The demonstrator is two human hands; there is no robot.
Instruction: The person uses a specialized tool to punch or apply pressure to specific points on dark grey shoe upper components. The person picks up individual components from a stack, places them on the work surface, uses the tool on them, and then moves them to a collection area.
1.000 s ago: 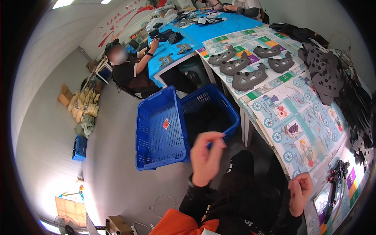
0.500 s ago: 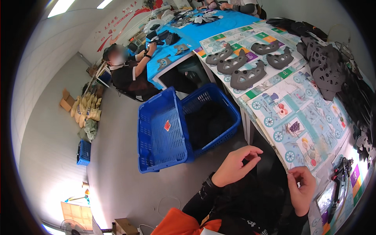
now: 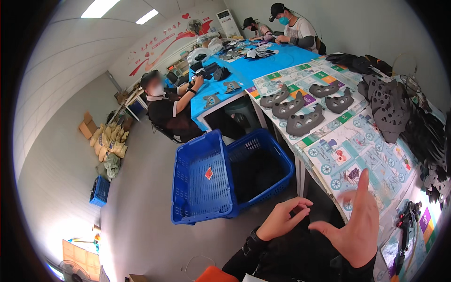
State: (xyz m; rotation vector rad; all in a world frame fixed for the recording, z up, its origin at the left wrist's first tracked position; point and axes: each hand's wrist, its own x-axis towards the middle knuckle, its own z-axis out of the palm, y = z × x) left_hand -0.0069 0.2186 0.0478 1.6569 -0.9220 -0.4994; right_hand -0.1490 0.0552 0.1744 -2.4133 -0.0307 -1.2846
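Note:
Over my lap, my left hand (image 3: 284, 219) is half curled, its thumb and fingers apart with nothing visible between them. My right hand (image 3: 354, 225) is raised beside the near edge of the table, fingers stretched upward and thumb spread toward my left hand; it is empty. Beyond it, several curved dark grey pieces with cut-out holes lie apart on the patterned table cover (image 3: 324, 152); the nearest is one grey piece (image 3: 305, 123). A stack of similar grey pieces (image 3: 389, 113) lies at the right. Neither hand touches any of them.
Two blue plastic crates (image 3: 203, 183) stand left of the table, the right one holding dark material. A tool with a dark handle and cable (image 3: 408, 225) lies at the right. A co-worker (image 3: 171, 105) sits at the blue-covered table (image 3: 249, 75); two others work at its far end.
My right hand has risen and opened from a loose pinch near the table edge. My left hand is slightly lower in view. The view has tilted up, showing more of the far end.

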